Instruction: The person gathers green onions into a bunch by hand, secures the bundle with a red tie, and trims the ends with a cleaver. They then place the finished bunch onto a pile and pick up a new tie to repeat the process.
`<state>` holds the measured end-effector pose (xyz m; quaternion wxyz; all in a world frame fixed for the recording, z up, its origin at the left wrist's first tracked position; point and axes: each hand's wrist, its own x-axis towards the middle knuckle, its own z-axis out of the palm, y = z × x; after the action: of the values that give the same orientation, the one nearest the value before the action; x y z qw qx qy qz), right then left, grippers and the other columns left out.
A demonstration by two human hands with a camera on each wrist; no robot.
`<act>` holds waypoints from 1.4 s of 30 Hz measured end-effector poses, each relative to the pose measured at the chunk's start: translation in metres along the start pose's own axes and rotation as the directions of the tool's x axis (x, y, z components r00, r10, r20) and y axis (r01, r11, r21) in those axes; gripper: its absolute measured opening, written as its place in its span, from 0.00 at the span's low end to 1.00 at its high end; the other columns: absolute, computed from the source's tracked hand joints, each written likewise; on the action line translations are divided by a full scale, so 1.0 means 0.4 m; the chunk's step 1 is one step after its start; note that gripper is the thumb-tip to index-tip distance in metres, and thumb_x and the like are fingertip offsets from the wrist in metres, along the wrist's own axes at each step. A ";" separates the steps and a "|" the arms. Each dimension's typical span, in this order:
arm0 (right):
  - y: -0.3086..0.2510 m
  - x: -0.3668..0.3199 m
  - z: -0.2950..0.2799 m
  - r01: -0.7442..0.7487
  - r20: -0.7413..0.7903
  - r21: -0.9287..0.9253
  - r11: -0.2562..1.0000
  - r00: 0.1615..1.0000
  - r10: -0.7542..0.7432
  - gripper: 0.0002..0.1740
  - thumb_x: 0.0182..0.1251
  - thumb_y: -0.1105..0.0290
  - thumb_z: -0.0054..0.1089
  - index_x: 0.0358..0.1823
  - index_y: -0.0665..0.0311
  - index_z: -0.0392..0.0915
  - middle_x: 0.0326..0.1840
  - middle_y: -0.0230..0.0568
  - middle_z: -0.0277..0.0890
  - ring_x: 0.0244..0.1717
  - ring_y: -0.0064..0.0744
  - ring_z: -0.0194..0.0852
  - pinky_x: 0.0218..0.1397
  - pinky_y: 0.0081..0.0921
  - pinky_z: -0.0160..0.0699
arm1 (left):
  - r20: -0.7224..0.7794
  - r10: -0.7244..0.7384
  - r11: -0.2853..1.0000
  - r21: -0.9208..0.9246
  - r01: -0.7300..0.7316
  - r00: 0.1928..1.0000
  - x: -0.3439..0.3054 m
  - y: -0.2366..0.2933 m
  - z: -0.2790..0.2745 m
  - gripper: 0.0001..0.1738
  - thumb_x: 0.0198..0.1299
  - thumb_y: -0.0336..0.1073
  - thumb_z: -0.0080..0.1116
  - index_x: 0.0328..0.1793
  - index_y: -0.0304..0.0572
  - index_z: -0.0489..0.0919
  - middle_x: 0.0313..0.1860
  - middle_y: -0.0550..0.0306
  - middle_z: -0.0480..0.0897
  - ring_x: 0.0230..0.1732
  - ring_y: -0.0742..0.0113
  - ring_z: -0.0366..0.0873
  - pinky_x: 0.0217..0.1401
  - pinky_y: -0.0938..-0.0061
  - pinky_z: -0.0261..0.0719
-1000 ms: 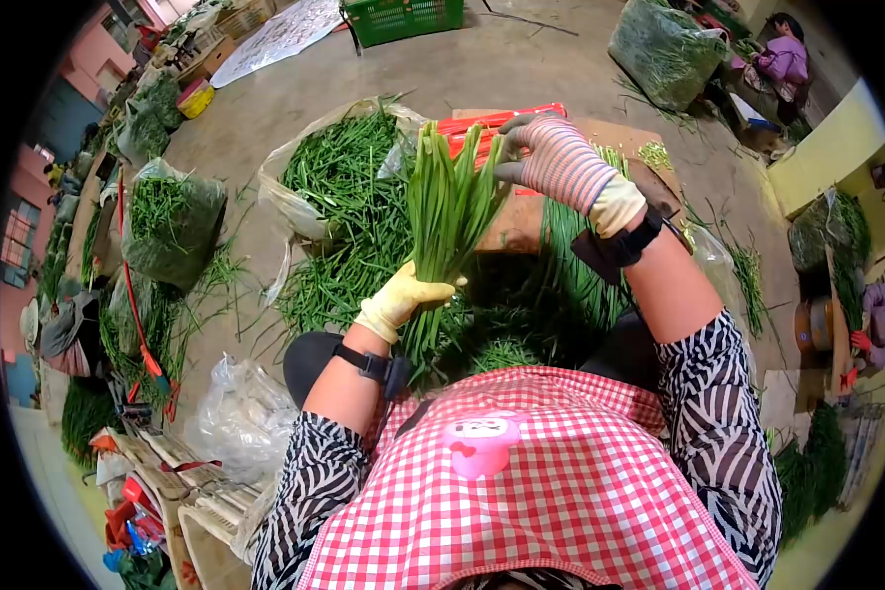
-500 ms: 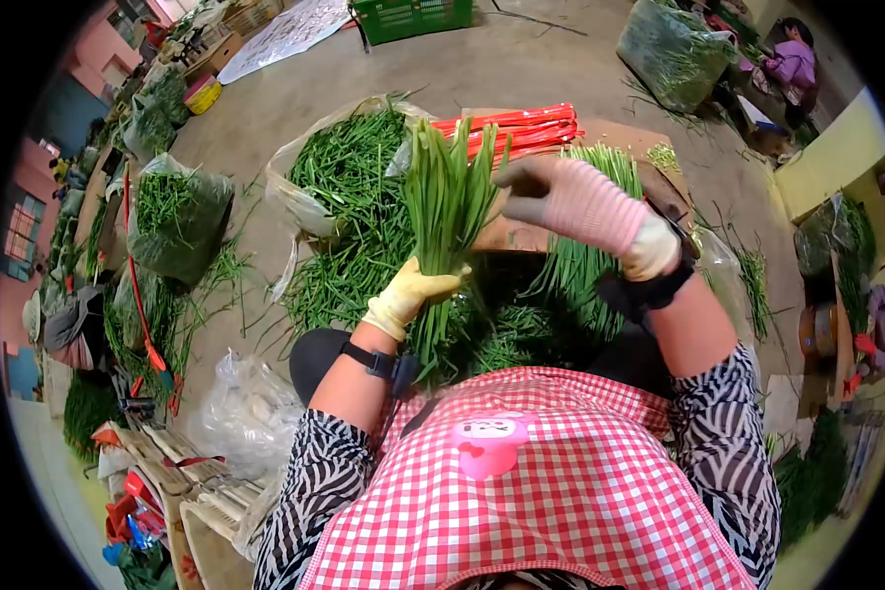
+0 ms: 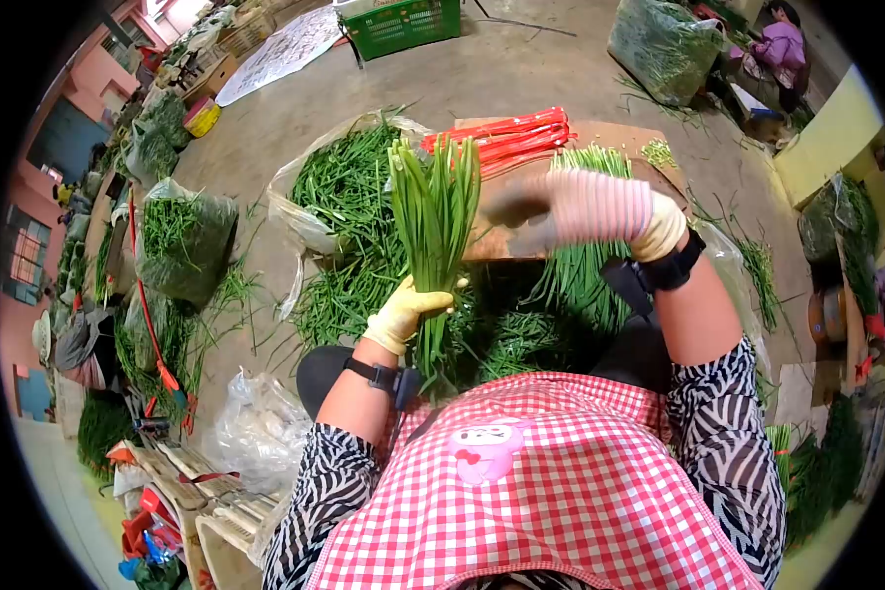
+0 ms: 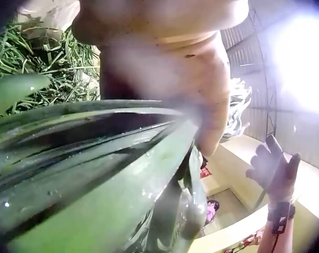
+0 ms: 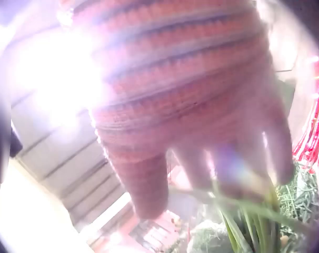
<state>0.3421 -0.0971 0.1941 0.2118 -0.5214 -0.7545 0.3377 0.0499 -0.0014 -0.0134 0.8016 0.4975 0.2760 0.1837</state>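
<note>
In the head view my left hand [image 3: 410,308], in a yellow glove, grips an upright bunch of long green stalks [image 3: 435,211], its pale cut ends at the top. The leaves [image 4: 96,179] fan out large in the left wrist view. To the right of the bunch, my right hand [image 3: 590,211], in a striped glove with grey fingers, is held in the air with its fingers spread and blurred, apart from the stalks. The right wrist view shows its fingers [image 5: 196,158] extended, with stalks beyond them.
Red strips [image 3: 506,140] and another bunch of stalks [image 3: 590,270] lie on a brown board [image 3: 649,138]. An open bag of greens [image 3: 349,182] is at the left. Farther off are a green crate [image 3: 403,28], filled bags [image 3: 664,54] and a seated person [image 3: 782,49].
My right hand has moved away from the bunch's upper end and lower down, and its fingers have spread. The bunch in my left hand has shifted slightly left and stands more upright.
</note>
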 end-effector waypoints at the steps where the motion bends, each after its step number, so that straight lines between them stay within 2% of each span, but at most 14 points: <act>1: -0.011 -0.002 0.022 -0.037 -0.023 -0.147 0.988 0.999 0.034 0.30 0.66 0.52 0.72 0.63 0.63 0.85 0.55 0.52 0.88 0.54 0.43 0.88 0.63 0.35 0.83 | 0.010 -0.011 1.000 0.017 0.010 1.000 0.000 0.006 0.004 0.28 0.56 0.31 0.72 0.65 0.35 0.81 0.55 0.55 0.88 0.40 0.70 0.82 0.45 0.73 0.82; 6: -0.007 0.099 -0.004 -0.117 -0.565 -0.391 0.913 0.814 -0.137 0.22 0.65 0.53 0.69 0.51 0.61 0.89 0.50 0.53 0.88 0.56 0.53 0.85 0.69 0.41 0.80 | 0.067 -0.038 0.998 0.055 0.034 0.997 0.009 0.005 0.027 0.27 0.55 0.29 0.72 0.63 0.35 0.81 0.54 0.53 0.88 0.38 0.69 0.82 0.44 0.74 0.82; 10: 0.044 0.167 0.002 -0.150 -0.346 -0.665 0.732 0.930 -0.123 0.21 0.65 0.55 0.68 0.52 0.61 0.89 0.57 0.48 0.87 0.62 0.51 0.82 0.84 0.51 0.60 | 0.094 -0.152 0.969 0.210 0.130 0.984 0.010 0.014 0.033 0.25 0.56 0.29 0.72 0.61 0.35 0.82 0.51 0.57 0.88 0.37 0.72 0.80 0.43 0.77 0.79; 14: 0.040 0.196 0.023 -0.160 -0.019 -0.784 0.600 0.972 0.234 0.18 0.64 0.56 0.64 0.46 0.60 0.90 0.42 0.48 0.89 0.52 0.50 0.87 0.88 0.54 0.52 | 0.057 -0.107 0.980 0.177 0.096 0.993 0.004 0.018 0.065 0.26 0.55 0.29 0.73 0.62 0.37 0.83 0.50 0.61 0.87 0.38 0.75 0.79 0.41 0.78 0.76; 22: 0.087 0.164 0.039 -0.280 -0.391 -0.603 0.747 0.920 0.029 0.16 0.75 0.52 0.59 0.44 0.55 0.89 0.35 0.48 0.88 0.44 0.54 0.88 0.68 0.53 0.78 | 0.165 -0.068 0.992 0.118 0.049 0.984 0.018 0.038 0.055 0.34 0.55 0.29 0.71 0.71 0.38 0.78 0.55 0.58 0.85 0.46 0.71 0.81 0.47 0.75 0.80; 24: 0.078 0.162 0.034 -0.403 -0.507 -0.506 0.763 0.854 0.115 0.17 0.75 0.52 0.59 0.45 0.55 0.89 0.36 0.48 0.87 0.44 0.55 0.87 0.62 0.48 0.83 | 0.185 -0.065 0.993 0.113 0.044 0.981 0.013 0.049 0.064 0.34 0.55 0.29 0.71 0.71 0.39 0.78 0.55 0.58 0.85 0.47 0.71 0.81 0.47 0.75 0.81; 25: 0.101 0.159 0.023 -0.408 -0.593 -0.516 0.753 0.804 0.029 0.16 0.75 0.54 0.59 0.48 0.56 0.89 0.37 0.51 0.87 0.44 0.56 0.87 0.52 0.45 0.87 | 0.192 -0.062 0.994 0.100 0.043 0.979 0.008 0.052 0.071 0.33 0.55 0.29 0.71 0.71 0.39 0.78 0.55 0.58 0.85 0.47 0.71 0.81 0.47 0.75 0.81; 29: 0.167 0.051 -0.116 -0.442 -0.793 -0.568 0.694 0.520 -0.318 0.15 0.76 0.64 0.60 0.57 0.58 0.88 0.41 0.48 0.89 0.45 0.49 0.89 0.56 0.38 0.86 | 0.180 -0.057 0.996 0.072 0.044 0.982 0.007 0.043 0.058 0.33 0.56 0.30 0.71 0.70 0.39 0.79 0.55 0.58 0.86 0.48 0.71 0.82 0.47 0.75 0.81; 30: 0.102 0.017 -0.142 -0.167 -0.924 -0.229 0.959 0.347 -0.160 0.16 0.75 0.66 0.61 0.59 0.60 0.87 0.42 0.44 0.89 0.47 0.42 0.89 0.58 0.35 0.85 | 0.173 -0.055 0.997 0.061 0.045 0.983 0.016 0.032 0.046 0.32 0.57 0.29 0.71 0.70 0.39 0.80 0.56 0.59 0.87 0.47 0.71 0.82 0.47 0.75 0.81; 31: 0.036 -0.021 -0.144 0.192 -0.965 0.136 0.972 0.248 0.086 0.17 0.75 0.68 0.62 0.61 0.61 0.85 0.42 0.39 0.89 0.49 0.36 0.89 0.60 0.31 0.84 | 0.133 -0.029 0.998 0.062 0.021 0.991 0.025 0.016 0.034 0.31 0.58 0.29 0.71 0.70 0.38 0.80 0.56 0.58 0.87 0.47 0.71 0.82 0.47 0.75 0.81; 33: 0.062 -0.077 -0.127 0.193 -0.876 0.153 0.969 0.480 0.043 0.17 0.74 0.71 0.62 0.61 0.63 0.85 0.44 0.35 0.89 0.52 0.27 0.86 0.62 0.27 0.82 | 0.050 0.023 0.997 0.072 -0.027 0.998 0.042 -0.012 0.022 0.29 0.58 0.28 0.70 0.69 0.38 0.81 0.56 0.58 0.87 0.46 0.71 0.83 0.47 0.75 0.81; 36: 0.037 -0.090 -0.038 -0.071 -0.356 0.036 0.997 0.931 0.079 0.16 0.73 0.79 0.56 0.57 0.65 0.87 0.53 0.40 0.89 0.56 0.33 0.87 0.67 0.29 0.80 | -0.024 0.037 0.997 0.070 -0.035 0.999 0.044 -0.014 0.021 0.26 0.59 0.28 0.70 0.65 0.37 0.82 0.52 0.58 0.88 0.45 0.72 0.83 0.48 0.75 0.80; 39: -0.005 -0.033 0.040 -0.083 -0.099 -0.221 0.972 0.993 0.063 0.27 0.71 0.60 0.68 0.67 0.64 0.80 0.57 0.55 0.87 0.59 0.49 0.86 0.65 0.37 0.83 | -0.049 0.049 0.995 0.092 -0.044 0.998 0.051 -0.017 0.026 0.23 0.58 0.29 0.71 0.61 0.36 0.84 0.48 0.60 0.88 0.41 0.73 0.82 0.45 0.76 0.79; 42: 0.083 0.086 0.113 -0.233 -0.394 0.004 0.972 0.893 0.216 0.27 0.72 0.57 0.68 0.64 0.67 0.81 0.55 0.61 0.86 0.57 0.54 0.86 0.63 0.39 0.83 | -0.062 0.052 0.992 0.121 -0.044 0.997 0.042 0.000 0.049 0.19 0.59 0.30 0.71 0.57 0.37 0.86 0.43 0.63 0.88 0.36 0.75 0.79 0.41 0.78 0.76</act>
<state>0.3205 -0.0706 0.1378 0.3068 -0.6663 -0.6387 0.2322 0.0753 -0.0055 -0.0111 0.7563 0.5450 0.3003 0.2021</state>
